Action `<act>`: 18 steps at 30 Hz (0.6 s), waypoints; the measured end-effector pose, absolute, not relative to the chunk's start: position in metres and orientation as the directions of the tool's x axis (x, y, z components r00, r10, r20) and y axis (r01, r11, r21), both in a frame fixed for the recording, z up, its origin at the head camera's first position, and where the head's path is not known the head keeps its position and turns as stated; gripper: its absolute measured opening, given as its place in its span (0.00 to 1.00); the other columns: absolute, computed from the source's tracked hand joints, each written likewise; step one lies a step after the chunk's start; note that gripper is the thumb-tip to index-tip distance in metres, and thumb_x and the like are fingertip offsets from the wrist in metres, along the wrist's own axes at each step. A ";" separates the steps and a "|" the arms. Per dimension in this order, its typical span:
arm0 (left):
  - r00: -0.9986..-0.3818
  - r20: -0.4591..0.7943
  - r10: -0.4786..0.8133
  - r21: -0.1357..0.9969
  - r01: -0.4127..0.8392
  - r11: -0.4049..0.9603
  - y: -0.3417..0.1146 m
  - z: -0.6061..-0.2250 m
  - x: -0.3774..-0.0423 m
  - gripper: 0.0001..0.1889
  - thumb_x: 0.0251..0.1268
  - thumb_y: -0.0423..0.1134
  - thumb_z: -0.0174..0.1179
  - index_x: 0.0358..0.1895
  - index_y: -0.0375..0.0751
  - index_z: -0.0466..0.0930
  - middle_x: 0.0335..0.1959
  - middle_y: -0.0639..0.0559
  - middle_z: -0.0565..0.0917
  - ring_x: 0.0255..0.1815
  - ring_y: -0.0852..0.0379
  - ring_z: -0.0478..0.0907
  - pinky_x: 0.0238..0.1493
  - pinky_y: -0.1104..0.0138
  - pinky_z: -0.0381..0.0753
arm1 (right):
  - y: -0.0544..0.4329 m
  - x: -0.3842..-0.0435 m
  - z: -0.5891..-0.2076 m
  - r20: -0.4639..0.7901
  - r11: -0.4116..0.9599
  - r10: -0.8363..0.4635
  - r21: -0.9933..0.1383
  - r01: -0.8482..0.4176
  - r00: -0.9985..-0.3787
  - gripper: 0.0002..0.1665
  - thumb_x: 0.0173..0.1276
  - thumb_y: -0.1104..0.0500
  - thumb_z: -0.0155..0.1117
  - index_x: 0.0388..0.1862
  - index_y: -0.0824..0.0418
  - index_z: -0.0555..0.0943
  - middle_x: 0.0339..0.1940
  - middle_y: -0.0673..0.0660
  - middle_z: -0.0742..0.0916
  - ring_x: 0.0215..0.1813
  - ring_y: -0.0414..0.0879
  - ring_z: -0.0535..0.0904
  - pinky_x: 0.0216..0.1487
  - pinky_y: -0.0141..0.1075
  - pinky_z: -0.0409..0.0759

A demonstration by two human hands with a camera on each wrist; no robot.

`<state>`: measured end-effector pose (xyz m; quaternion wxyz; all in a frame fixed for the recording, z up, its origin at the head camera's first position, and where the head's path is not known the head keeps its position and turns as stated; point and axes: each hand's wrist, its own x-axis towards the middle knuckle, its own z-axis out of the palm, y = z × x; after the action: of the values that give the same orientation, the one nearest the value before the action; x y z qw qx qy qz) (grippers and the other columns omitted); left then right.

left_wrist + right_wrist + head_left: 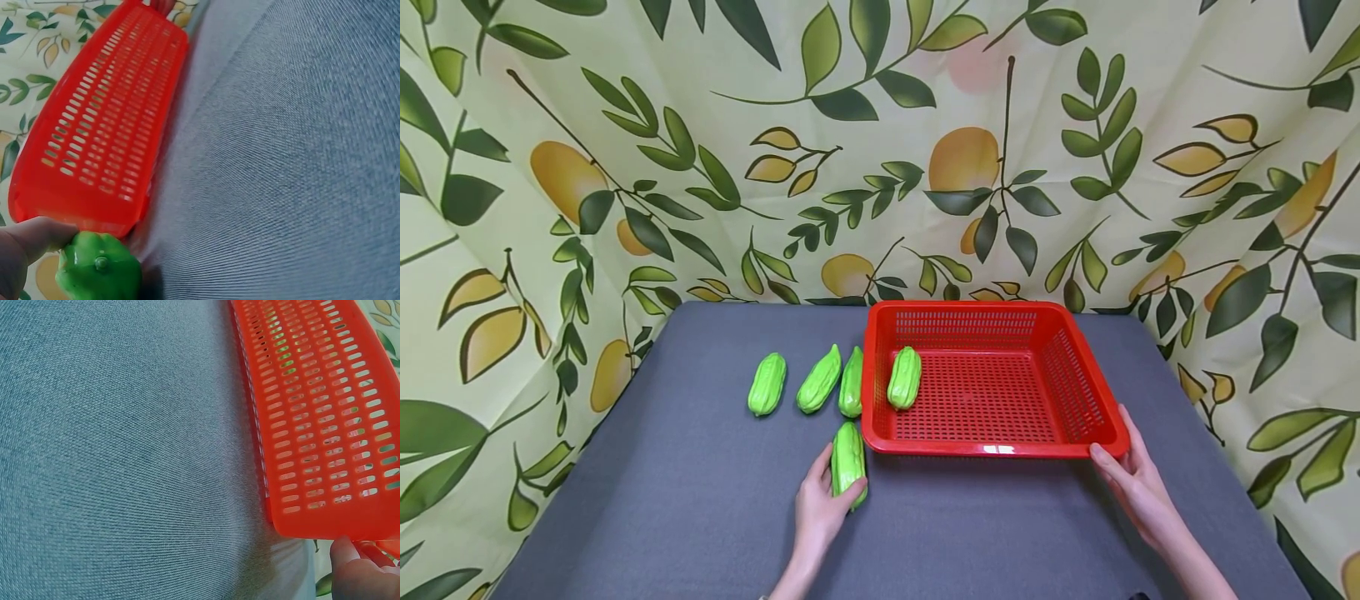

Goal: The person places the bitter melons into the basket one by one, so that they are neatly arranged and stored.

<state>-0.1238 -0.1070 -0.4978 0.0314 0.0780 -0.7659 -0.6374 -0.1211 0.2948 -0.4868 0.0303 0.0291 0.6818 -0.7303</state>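
My left hand [822, 508] holds a bright green, ridged bitter melon [848, 460], thumb on one side and fingers on the other, just off the near left corner of a red plastic basket [985, 449]. The left wrist view shows the thumb [44, 240] against the end of this bitter melon [100, 265], close to the basket's perforated wall [106, 119]. At the near right corner, my right hand [1138, 492] grips the basket rim, thumb on top; the right wrist view shows its fingers [365, 575] at that corner. Another bitter melon [905, 378] lies inside the basket, on its left side.
Left of the basket lie more bitter melons: one at the far left [767, 384], one in the middle [819, 379], and one beside the basket [851, 383], partly covered by its rim. They rest on a grey cloth-covered table [685, 500]. A leaf-patterned curtain [880, 150] hangs behind.
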 end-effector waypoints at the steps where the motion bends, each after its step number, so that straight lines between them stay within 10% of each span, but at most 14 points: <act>1: -0.986 -0.059 -0.159 0.983 -0.085 0.164 -0.107 -0.497 -0.123 0.41 0.47 0.26 0.68 0.66 0.19 0.58 0.62 0.24 0.69 0.64 0.35 0.69 0.59 0.55 0.74 | 0.295 -0.121 -0.487 -0.086 -0.071 -0.002 -0.994 0.086 -0.996 0.48 0.74 0.61 0.47 0.76 0.42 0.28 0.78 0.57 0.43 0.56 0.18 0.67 0.51 0.17 0.74; 18: -0.968 -0.132 -0.215 0.984 -0.154 0.089 -0.120 -0.475 -0.121 0.41 0.51 0.28 0.67 0.69 0.25 0.57 0.68 0.29 0.64 0.68 0.38 0.64 0.64 0.57 0.68 | 0.294 -0.121 -0.485 -0.100 -0.054 -0.004 -0.993 0.100 -0.995 0.48 0.74 0.60 0.47 0.76 0.41 0.28 0.78 0.56 0.42 0.55 0.18 0.66 0.51 0.17 0.74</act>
<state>-0.1213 -0.1205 -0.4751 0.0227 0.1251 -0.7377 -0.6631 -0.1207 0.2942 -0.4846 0.0359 0.0352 0.6870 -0.7250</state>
